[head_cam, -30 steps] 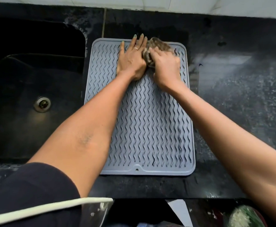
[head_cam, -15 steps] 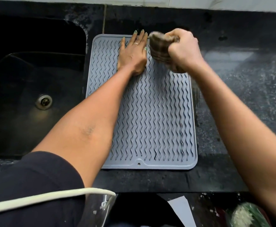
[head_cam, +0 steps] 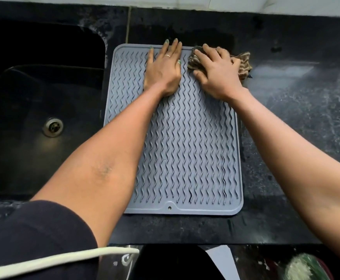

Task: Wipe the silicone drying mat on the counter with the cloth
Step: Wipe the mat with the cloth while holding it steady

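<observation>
A grey silicone drying mat (head_cam: 185, 150) with wavy ridges lies on the black counter. My left hand (head_cam: 163, 67) rests flat, fingers spread, on the mat's far middle. Beside it, my right hand (head_cam: 217, 71) presses down on a brown striped cloth (head_cam: 244, 61) at the mat's far right corner. Part of the cloth sticks out past the mat's right edge onto the counter; most of it is hidden under the hand.
A dark sink (head_cam: 43, 110) with a metal drain (head_cam: 53, 126) sits left of the mat. Speckled black counter (head_cam: 298, 118) stretches to the right. A white tiled wall (head_cam: 185, 3) runs along the back. The counter's front edge is near my body.
My right hand lifted the cloth off the mat, then brought it back down on the far right corner. My left hand stayed flat in place.
</observation>
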